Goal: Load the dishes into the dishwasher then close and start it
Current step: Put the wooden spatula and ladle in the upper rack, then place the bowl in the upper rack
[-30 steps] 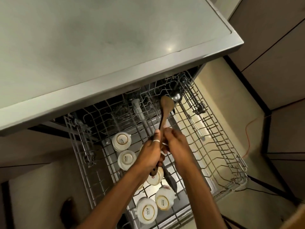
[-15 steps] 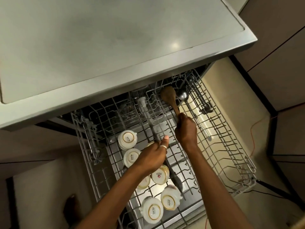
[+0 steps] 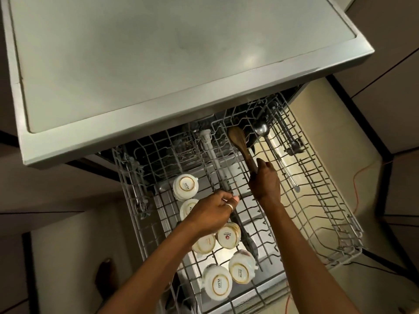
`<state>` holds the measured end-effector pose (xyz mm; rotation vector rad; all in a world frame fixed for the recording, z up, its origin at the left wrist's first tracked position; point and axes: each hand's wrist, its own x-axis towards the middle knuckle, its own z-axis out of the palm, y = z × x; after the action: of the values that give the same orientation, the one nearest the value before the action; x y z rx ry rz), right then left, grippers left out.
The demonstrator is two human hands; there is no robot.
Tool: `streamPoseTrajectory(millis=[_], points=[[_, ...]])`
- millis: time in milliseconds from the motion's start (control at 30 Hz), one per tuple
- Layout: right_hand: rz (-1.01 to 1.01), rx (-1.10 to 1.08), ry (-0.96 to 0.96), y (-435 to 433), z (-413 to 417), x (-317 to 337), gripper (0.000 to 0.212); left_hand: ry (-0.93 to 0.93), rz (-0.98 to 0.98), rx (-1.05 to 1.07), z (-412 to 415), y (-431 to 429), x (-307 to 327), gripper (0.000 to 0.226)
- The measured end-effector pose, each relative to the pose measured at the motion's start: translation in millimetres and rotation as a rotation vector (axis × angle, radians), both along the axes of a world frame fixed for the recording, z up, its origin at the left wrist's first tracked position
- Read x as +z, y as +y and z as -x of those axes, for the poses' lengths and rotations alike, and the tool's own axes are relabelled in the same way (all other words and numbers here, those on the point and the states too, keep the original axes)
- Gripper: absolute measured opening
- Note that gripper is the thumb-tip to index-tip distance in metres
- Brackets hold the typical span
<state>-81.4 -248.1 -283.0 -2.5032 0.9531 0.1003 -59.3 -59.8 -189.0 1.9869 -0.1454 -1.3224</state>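
R hand [image 3: 265, 181] grips wooden spoon [image 3: 238, 141] over rack [image 3: 322, 191]; L hand [image 3: 212, 213] curled beside cups [image 3: 186, 185], hold unclear.

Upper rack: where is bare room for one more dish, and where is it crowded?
Free: the rack right of the ladle, up to its right rim and near corner. Crowded: the left column of cups; the middle, where the right hand holds the wooden spoon.

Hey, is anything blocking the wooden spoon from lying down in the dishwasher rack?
Nothing visible. The wooden spoon, held by the right hand, sits in a free lane of the rack, with the metal ladle apart on its right.
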Motion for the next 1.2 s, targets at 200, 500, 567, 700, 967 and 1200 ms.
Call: streamPoseTrajectory(millis=[200,500,567,700,967,1200], points=[[-0.047,-0.011,-0.088,34,27,75,0.033,-0.036,0.036,0.053,-9,24,42,0.024],[-0.229,0.074,-0.242,159,61,271,0.026,-0.248,0.056,0.032,-7,126,195,0.019],[-0.263,0.126,-0.258,191,54,312,0.027,-0.293,0.079,0.029,-7,160,230,0.027],[-0.329,0.287,-0.326,258,16,371,0.028,-0.381,0.113,0.141,-15,239,275,0.025],[-0.292,0.606,-0.341,393,-99,432,0.026,-0.555,0.178,0.565,-80,418,299,0.028],[-0.229,0.671,-0.293,508,-212,425,0.022,-0.547,0.125,0.72,-173,563,276,0.025]])
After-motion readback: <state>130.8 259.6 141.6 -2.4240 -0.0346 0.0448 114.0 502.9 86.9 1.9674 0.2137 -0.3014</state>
